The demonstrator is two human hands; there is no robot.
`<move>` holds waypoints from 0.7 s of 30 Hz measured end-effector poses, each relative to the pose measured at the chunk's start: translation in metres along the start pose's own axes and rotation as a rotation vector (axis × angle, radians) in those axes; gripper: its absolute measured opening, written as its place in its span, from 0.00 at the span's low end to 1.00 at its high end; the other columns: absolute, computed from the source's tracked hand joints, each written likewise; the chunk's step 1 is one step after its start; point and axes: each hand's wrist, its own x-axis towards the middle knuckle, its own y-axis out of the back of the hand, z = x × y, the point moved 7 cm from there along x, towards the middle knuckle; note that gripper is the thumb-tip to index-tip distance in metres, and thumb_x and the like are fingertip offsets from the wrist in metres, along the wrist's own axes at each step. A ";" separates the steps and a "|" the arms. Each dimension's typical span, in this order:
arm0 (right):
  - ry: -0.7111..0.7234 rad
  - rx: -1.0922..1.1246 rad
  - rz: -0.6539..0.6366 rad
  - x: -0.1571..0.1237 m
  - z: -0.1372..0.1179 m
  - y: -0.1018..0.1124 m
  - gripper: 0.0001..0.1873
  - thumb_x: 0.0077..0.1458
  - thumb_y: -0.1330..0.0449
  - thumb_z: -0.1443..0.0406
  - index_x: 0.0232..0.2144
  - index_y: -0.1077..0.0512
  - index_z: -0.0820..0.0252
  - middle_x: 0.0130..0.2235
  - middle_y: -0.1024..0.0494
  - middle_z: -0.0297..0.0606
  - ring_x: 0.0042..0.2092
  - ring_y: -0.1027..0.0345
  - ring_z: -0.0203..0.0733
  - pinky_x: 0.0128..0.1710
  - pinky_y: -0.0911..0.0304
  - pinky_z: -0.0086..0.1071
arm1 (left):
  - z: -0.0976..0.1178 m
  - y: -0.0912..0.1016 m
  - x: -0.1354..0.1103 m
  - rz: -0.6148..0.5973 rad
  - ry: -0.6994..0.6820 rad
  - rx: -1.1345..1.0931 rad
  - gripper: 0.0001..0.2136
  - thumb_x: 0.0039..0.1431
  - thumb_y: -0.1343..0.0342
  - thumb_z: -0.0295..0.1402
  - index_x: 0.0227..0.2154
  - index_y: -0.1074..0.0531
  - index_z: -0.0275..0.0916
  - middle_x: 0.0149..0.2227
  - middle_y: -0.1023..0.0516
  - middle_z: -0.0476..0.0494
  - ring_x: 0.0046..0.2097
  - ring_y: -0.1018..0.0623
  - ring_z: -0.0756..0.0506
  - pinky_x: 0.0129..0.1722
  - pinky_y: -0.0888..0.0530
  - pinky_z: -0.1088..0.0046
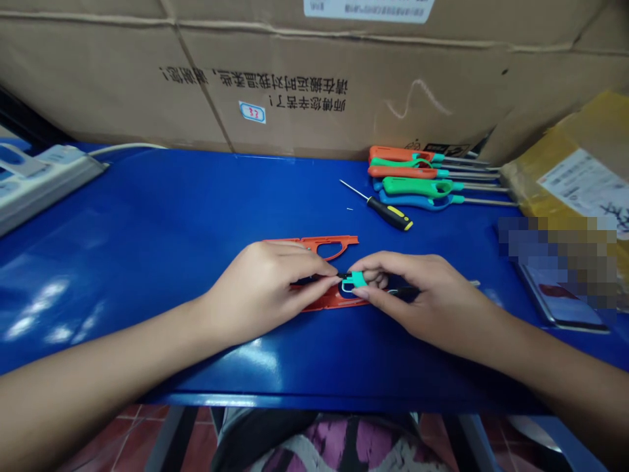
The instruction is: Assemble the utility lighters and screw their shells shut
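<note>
Near the middle of the table, my left hand [280, 278] pinches a small black part [343, 275] between thumb and forefinger. A teal plastic piece [359, 280] is gripped by the thumb and fingers of my right hand [422, 288], where it meets the black part. One orange handle shell half [346, 241] with an oval opening lies just beyond my left hand. Another orange shell half [327, 303] is under my hands, partly covered by them. A thin dark rod-like thing [403, 290] shows under my right palm; I cannot tell what it is.
Several long-necked lighters [417, 187] lie in a stack at the back right. A black and yellow screwdriver [390, 213] rests in front of them. On the right are a phone [565, 301] and a yellow-taped package [574, 157]. A power strip [49, 177] sits left; a cardboard box [295, 124] stands behind.
</note>
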 end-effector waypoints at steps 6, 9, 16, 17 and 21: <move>0.114 -0.027 -0.021 0.003 -0.003 -0.003 0.06 0.62 0.39 0.67 0.42 0.24 0.57 0.37 0.23 0.32 0.37 0.30 0.32 0.38 0.35 0.27 | -0.003 -0.002 0.000 -0.089 0.109 -0.058 0.04 0.64 0.40 0.27 0.37 0.20 0.37 0.36 0.16 0.49 0.39 0.20 0.48 0.42 0.25 0.70; 0.129 -0.027 -0.010 0.005 -0.004 -0.004 0.04 0.63 0.39 0.66 0.41 0.25 0.57 0.37 0.23 0.32 0.37 0.30 0.32 0.39 0.35 0.28 | -0.001 -0.003 -0.003 -0.099 0.112 -0.031 0.05 0.66 0.41 0.29 0.38 0.20 0.38 0.40 0.17 0.48 0.40 0.21 0.47 0.44 0.25 0.67; 0.141 -0.064 -0.015 0.004 0.000 -0.007 0.08 0.62 0.38 0.66 0.44 0.24 0.56 0.38 0.22 0.33 0.39 0.29 0.34 0.40 0.34 0.29 | 0.003 -0.007 -0.011 -0.219 0.124 0.121 0.13 0.59 0.35 0.40 0.43 0.21 0.40 0.46 0.19 0.46 0.46 0.22 0.40 0.45 0.24 0.60; 0.140 -0.068 -0.018 0.004 0.001 -0.007 0.08 0.62 0.38 0.65 0.44 0.24 0.56 0.38 0.22 0.33 0.39 0.29 0.34 0.40 0.34 0.29 | 0.003 -0.007 -0.012 -0.240 0.121 0.141 0.14 0.58 0.34 0.40 0.44 0.21 0.40 0.46 0.19 0.46 0.46 0.22 0.39 0.45 0.23 0.58; 0.154 -0.058 -0.025 0.004 0.002 -0.010 0.08 0.63 0.39 0.64 0.44 0.24 0.56 0.40 0.21 0.35 0.40 0.28 0.36 0.41 0.33 0.31 | 0.003 -0.009 -0.015 -0.270 0.125 0.183 0.12 0.58 0.33 0.37 0.44 0.22 0.42 0.46 0.20 0.47 0.47 0.22 0.39 0.47 0.23 0.56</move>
